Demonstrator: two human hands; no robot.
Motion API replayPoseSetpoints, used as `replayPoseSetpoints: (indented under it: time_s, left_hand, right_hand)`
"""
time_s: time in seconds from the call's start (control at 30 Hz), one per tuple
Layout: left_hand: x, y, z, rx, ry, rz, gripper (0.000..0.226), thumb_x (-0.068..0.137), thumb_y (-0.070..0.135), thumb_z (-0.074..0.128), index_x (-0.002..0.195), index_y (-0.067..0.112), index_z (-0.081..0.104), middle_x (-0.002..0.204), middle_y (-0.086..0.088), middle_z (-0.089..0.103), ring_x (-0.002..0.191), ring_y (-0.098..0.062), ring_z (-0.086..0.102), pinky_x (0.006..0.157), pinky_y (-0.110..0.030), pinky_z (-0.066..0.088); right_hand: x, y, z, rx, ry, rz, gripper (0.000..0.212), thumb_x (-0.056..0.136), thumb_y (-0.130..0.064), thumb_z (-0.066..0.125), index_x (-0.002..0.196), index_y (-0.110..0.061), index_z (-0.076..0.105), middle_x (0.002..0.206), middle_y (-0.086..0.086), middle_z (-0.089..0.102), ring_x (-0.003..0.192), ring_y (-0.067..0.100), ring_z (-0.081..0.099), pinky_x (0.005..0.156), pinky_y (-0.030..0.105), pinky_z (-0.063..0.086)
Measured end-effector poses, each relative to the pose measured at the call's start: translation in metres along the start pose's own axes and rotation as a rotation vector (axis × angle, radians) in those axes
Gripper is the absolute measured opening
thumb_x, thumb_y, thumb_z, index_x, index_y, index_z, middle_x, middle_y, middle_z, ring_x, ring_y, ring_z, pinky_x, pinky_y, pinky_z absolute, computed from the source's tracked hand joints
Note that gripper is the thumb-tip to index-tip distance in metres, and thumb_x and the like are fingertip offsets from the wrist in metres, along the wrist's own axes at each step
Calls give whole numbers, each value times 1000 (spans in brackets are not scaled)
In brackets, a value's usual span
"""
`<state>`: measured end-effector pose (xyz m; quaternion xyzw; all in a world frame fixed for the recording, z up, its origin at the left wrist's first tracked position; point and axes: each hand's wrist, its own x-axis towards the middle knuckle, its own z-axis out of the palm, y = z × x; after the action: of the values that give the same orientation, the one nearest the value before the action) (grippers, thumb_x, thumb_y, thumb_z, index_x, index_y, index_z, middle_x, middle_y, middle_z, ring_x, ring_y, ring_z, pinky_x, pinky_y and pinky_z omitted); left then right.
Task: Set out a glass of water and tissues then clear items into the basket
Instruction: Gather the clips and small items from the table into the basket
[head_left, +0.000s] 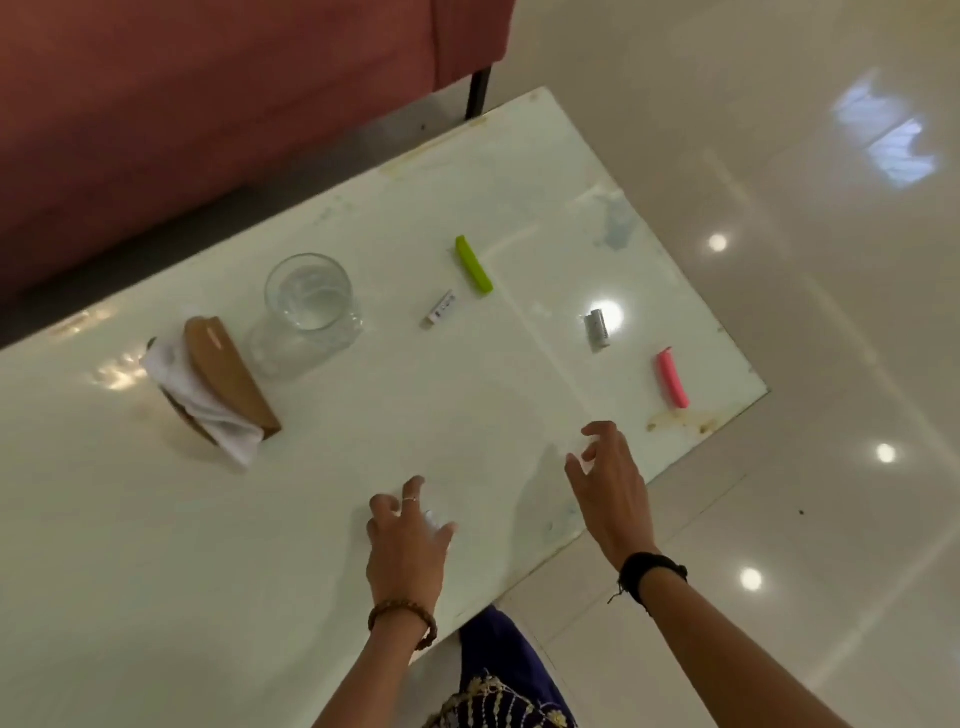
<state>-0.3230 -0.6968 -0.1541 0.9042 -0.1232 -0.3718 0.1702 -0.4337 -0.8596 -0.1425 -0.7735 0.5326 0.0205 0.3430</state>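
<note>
White table (156, 519), near edge: both hands (410, 540) hover, seemingly empty, fingers loosely spread.

Glossy white table (363, 415), clear glass tumbler (309, 306), wooden holder (228, 374), soft white tissues (208, 410)

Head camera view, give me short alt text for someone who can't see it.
Two empty hands, left and right, hover over a white table holding a glass of water, a tissue holder, green and pink clips.
</note>
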Motion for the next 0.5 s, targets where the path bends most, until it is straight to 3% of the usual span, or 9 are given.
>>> replayPoseSetpoints:
  time_s: [0.13,0.23,0.3,0.37,0.43,0.5]
  left_hand:
    - [4,9,18,-135,43,-1,39,86,4,56,123,18,49,110,-2,38,91,-23,56,72,-36,56]
    - [11,15,22,-170,48,48,35,86,-3,51,116,15,53,101,2,39,76,-16,55,66,-26,53]
    - [15,18,22,-225,47,52,32,84,-4,53,112,11,55,99,-2,43,71,-12,54,68,-29,55]
    - [18,23,18,-373,52,21,30,82,-5,57,109,9,53,97,-10,48,70,-12,57,68,-31,58]
    - [18,25,12,-585,57,-34,32,78,-6,61,102,10,49,90,-14,55,65,-5,62,59,-15,53]
    - [14,24,0,-877,20,-130,35,76,-3,67,98,14,47,85,-14,64,65,1,65,61,-9,48]
  right_hand:
    - [27,23,-9,-66,5,83,32,92,-26,52,121,-17,41,105,5,46,71,22,56,51,24,38]
    - [36,29,-8,-94,-45,89,27,94,-22,49,119,-15,43,105,9,45,74,27,57,57,29,42]
    - [38,29,-6,-56,-95,69,21,96,-21,46,116,-15,45,103,10,49,76,27,57,59,27,41]
    - [36,24,-4,-6,-137,52,19,96,-19,46,114,-15,48,100,9,51,77,22,54,59,23,39]
    - [29,12,-3,73,-157,48,20,94,-18,49,114,-15,50,97,10,55,80,21,55,64,23,42]
    - [17,-10,-1,210,-146,58,19,93,-17,51,112,-16,52,96,12,60,82,23,61,72,28,49]
